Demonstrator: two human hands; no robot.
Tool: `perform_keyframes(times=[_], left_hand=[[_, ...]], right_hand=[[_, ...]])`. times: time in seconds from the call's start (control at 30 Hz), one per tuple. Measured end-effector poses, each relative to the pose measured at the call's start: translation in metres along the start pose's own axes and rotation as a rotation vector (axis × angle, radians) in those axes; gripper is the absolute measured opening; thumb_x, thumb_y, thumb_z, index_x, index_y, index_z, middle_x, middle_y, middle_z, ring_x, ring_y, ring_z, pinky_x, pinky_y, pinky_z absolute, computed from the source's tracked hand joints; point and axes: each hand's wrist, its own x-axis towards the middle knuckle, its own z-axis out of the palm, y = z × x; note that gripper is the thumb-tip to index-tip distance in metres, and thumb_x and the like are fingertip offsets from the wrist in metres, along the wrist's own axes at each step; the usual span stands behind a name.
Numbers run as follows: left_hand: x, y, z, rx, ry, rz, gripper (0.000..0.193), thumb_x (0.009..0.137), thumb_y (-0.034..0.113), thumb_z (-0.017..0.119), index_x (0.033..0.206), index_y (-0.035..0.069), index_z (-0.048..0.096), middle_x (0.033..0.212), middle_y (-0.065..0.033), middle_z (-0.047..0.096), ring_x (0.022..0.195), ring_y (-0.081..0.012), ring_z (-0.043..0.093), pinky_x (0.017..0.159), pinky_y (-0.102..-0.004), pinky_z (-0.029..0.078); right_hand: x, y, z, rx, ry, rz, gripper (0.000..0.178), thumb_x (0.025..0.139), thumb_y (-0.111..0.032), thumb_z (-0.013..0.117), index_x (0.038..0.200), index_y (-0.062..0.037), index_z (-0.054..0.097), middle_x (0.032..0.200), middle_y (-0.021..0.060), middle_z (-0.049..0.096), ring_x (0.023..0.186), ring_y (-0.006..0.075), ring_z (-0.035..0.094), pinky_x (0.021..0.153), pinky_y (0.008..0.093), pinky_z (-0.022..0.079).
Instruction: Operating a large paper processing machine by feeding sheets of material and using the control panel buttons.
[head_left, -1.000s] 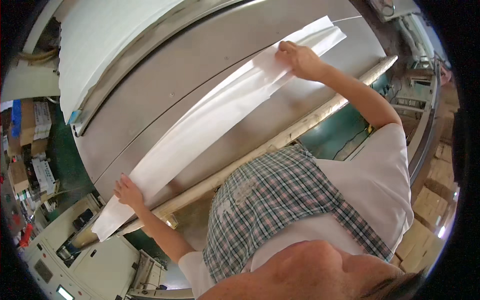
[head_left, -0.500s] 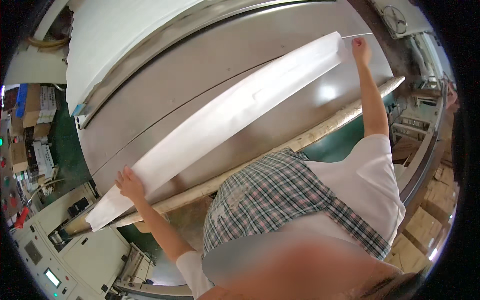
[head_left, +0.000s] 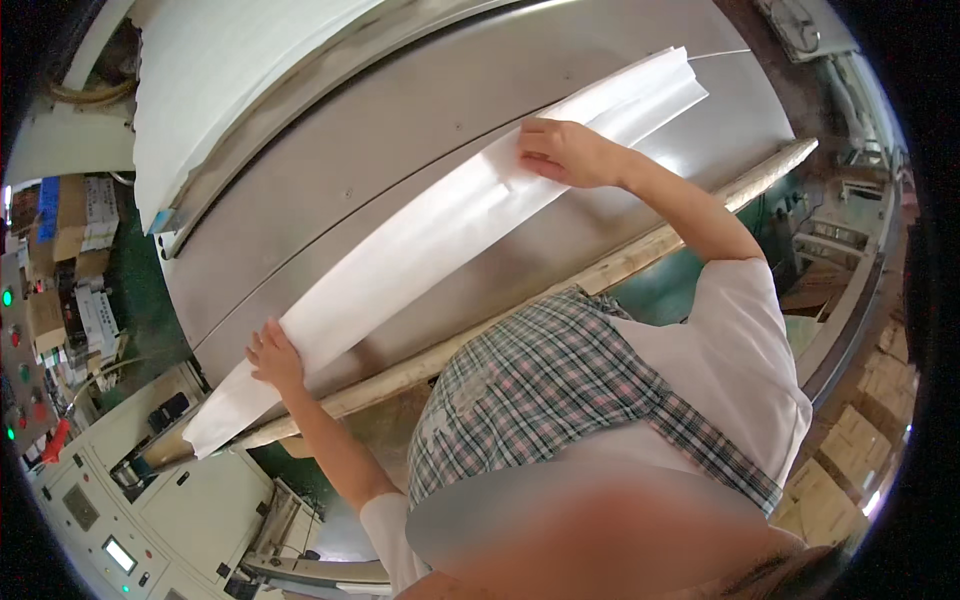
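A long white folded sheet (head_left: 420,240), cloth-like and smooth, lies diagonally over a grey metal table (head_left: 300,190). Its layered far end points to the upper right, and its near end hangs by the table's lower left edge. My left hand (head_left: 275,358) rests on the sheet near that lower end, open with fingers spread. Farther along, my right hand (head_left: 570,153) is on the sheet's upper half, its fingers curled in against the material. The exact grip of those fingertips is partly hidden.
A long wrapped roller (head_left: 590,275) runs along the table's near edge. White material (head_left: 220,90) lies behind a metal bar (head_left: 330,80) at the far side. At the lower left stands a control cabinet (head_left: 200,500); cardboard boxes (head_left: 70,230) are stacked at the left.
My right hand has moved left from beyond the sheet's far end onto its upper half. My left hand has slid slightly right and up, and the sheet has shifted, its far end showing loose folds.
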Motion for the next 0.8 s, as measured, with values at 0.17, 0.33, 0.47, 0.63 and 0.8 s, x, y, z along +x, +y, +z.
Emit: perform_keyframes(times=[0.17,0.33,0.47,0.63,0.8], left_hand=[[0.003,-0.001,0.0,0.009,-0.011,-0.024,0.055,0.087,0.056,0.023,0.121,0.021,0.049,0.135,-0.0083,0.034,0.129,-0.0337,0.02,0.094,-0.0651,0.015],[0.001,-0.002,-0.004,-0.003,-0.017,-0.019,0.057,0.087,0.057,0.022,0.122,0.02,0.048,0.135,-0.0086,0.034,0.129,-0.0339,0.019,0.094,-0.0655,0.015],[-0.004,-0.001,-0.005,0.012,-0.032,-0.038,0.058,0.087,0.057,0.021,0.122,0.02,0.048,0.136,-0.0086,0.034,0.129,-0.0339,0.019,0.094,-0.0651,0.015],[-0.006,0.001,0.003,0.035,-0.038,-0.072,0.057,0.087,0.057,0.022,0.122,0.021,0.048,0.136,-0.0095,0.034,0.129,-0.0339,0.018,0.094,-0.0641,0.017],[-0.001,-0.001,-0.006,0.174,-0.081,-0.023,0.05,0.089,0.049,0.024,0.124,0.021,0.045,0.133,-0.0094,0.038,0.126,-0.0338,0.027,0.092,-0.0635,0.021]], right_hand=[[-0.051,0.049,-0.046,-0.287,-0.12,0.495,0.016,0.076,-0.016,0.053,0.08,-0.0011,0.053,0.078,0.0169,0.059,0.073,0.034,0.056,0.064,0.0398,0.044],[-0.116,0.113,-0.104,-0.518,0.007,0.785,0.021,0.079,-0.024,0.052,0.083,-0.004,0.058,0.082,0.0182,0.06,0.078,0.0352,0.058,0.065,0.0411,0.045],[-0.111,0.128,-0.106,-0.607,0.261,0.86,0.02,0.082,-0.02,0.048,0.086,-0.0039,0.059,0.084,0.0198,0.06,0.08,0.0356,0.058,0.069,0.0423,0.045],[-0.113,0.238,-0.037,-0.734,0.424,0.881,0.038,0.09,-0.027,0.033,0.119,-0.0072,0.044,0.119,0.0201,0.047,0.106,0.0388,0.045,0.089,0.0454,0.037],[-0.122,0.278,-0.057,-0.164,0.258,0.726,0.048,0.094,-0.039,0.023,0.127,-0.009,0.04,0.128,0.0142,0.041,0.121,0.0253,0.033,0.101,0.0344,0.024]])
